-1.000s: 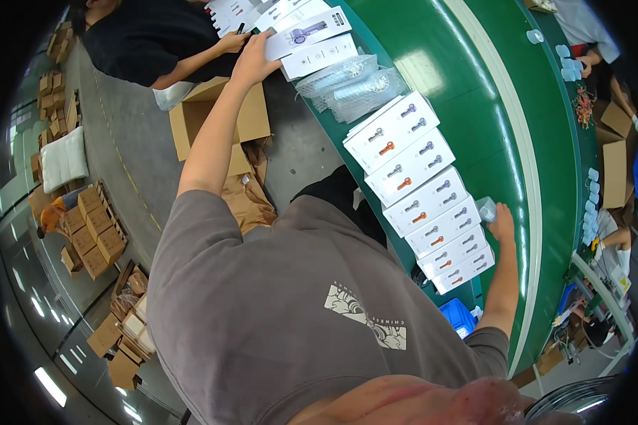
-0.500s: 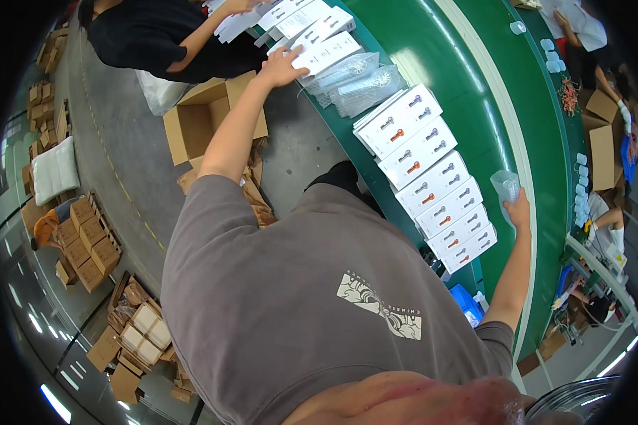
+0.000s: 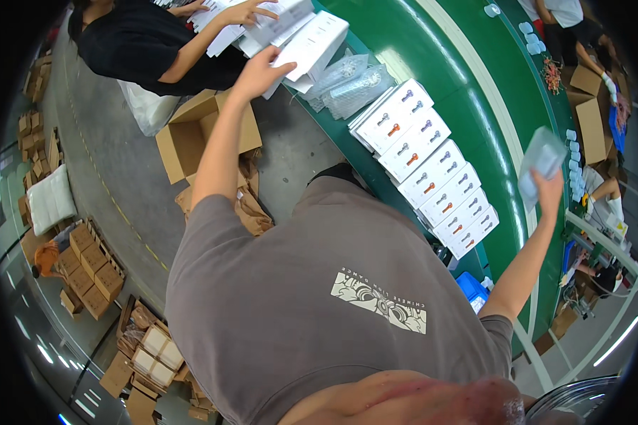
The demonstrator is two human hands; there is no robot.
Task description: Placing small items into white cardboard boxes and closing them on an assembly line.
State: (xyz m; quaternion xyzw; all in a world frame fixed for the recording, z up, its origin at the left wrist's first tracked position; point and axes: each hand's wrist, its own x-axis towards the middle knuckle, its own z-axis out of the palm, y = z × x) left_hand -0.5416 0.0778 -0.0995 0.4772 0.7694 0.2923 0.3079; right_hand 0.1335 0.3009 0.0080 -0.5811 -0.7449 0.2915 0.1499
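At the far end of the green table, my left hand (image 3: 257, 76) grips the near end of a white box (image 3: 313, 48), thumb on its top face. The box is tilted against other white boxes there. Out to the right, over the green conveyor, my right hand (image 3: 548, 190) is closed on a translucent bubble-wrap pouch (image 3: 542, 157); what is inside it, if anything, cannot be made out. More bubble-wrap pouches (image 3: 351, 83) lie beside the left hand's box. Between my hands, a row of flat white boxes (image 3: 427, 157) printed with small coloured devices overlaps along the table edge.
A co-worker in black (image 3: 138, 46) reaches into the boxes near my left hand. An open cardboard carton (image 3: 184, 145) stands on the floor to the left. A blue bin (image 3: 470, 289) sits near my right elbow. Clear cups (image 3: 573, 166) line the conveyor's far side.
My right hand has moved farther right and slightly up with the pouch. My left hand has shifted left, and the box at it has tilted. The co-worker's hand has come closer.
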